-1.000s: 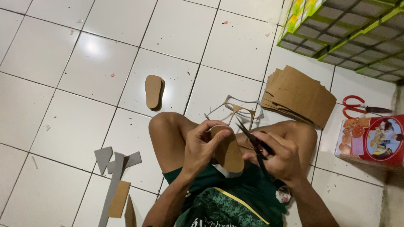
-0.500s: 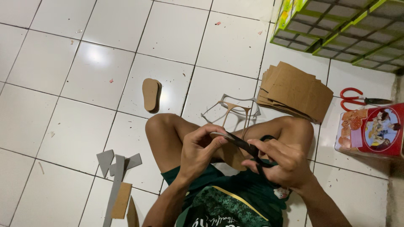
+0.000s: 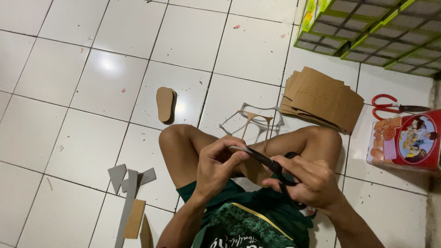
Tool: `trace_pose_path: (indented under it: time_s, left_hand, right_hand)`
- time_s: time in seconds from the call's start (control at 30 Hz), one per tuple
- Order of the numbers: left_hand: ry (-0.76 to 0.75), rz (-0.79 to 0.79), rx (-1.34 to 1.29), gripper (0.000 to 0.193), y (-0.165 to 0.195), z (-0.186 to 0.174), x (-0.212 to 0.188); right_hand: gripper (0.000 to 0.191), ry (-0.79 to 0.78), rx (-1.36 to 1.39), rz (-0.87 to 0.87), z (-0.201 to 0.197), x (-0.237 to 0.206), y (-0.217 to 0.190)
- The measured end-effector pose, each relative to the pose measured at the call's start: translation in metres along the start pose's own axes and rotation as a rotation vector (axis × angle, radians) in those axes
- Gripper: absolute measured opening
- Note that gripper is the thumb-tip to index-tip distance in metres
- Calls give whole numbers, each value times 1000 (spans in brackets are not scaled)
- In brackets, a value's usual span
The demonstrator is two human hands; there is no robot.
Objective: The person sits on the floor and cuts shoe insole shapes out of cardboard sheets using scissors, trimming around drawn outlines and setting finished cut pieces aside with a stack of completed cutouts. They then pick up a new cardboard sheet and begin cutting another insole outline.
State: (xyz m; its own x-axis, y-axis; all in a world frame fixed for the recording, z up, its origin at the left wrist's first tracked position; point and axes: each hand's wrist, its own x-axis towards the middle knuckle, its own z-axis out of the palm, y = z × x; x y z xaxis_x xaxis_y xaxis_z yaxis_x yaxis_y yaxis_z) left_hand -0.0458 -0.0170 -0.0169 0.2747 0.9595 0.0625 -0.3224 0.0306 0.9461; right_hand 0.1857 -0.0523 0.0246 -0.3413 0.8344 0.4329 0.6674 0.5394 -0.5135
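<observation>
Sitting cross-legged on the white tiled floor [image 3: 69, 105], the person worked above their lap; ahead of the hands and to the right lay a stack of brown cardboard sheets [image 3: 321, 98], beyond it the corner of a green crate [image 3: 367, 32], and well right of the right hand stood a red tin [image 3: 406, 140] with red-handled scissors [image 3: 390, 106] just behind it; ahead of the left hand lay a cut-out sole shape [image 3: 164, 104], and near the knees a frame of offcut [image 3: 252, 120]; grey and brown scraps [image 3: 131, 193] lay well to the left of the left hand. The left hand [image 3: 216, 167] was closed in a pinch on a brown cardboard piece [image 3: 252, 171], mostly hidden between the two hands; the right hand [image 3: 305, 181] was wrapped around the loops of black scissors [image 3: 262, 158], whose blades reached the left fingertips; whether the blades were apart I cannot tell. The piece looked light, thin and fairly stiff, likely to crease if squeezed; it seemed best held flat by its edge, close beside the cutting line, fingers clear of the blades.
</observation>
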Motion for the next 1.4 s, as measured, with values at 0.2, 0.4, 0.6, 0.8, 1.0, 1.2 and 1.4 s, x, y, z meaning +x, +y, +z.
trace_pose_path:
  time_s: [0.2,0.4,0.6,0.8,1.0,1.2,1.4]
  left_hand:
    - [-41,25,40,14,13,-1,-1]
    - [-81,11,133,13,29,-4,0]
    - [-112,51,256,16,38,-8,1]
    - [-122,49,365,19,42,-12,2]
    - [-40,-23,392,20,41,-12,4]
    - [144,-68,323,29,20,-18,6]
    - [478,-29,-194,48,-12,-46,39]
  right_hand:
    - [58,28,-53,-72,-2,-4,2]
    - [57,-15,-83,-52,-6,-8,2]
    - [57,-24,-54,-48,-9,-8,2]
    - [57,-8,-78,-93,-11,-9,3]
    - [59,-84,-7,79,-2,-8,19]
    - [43,17,312,285,15,-25,47]
    - [39,27,586,613,56,-45,61]
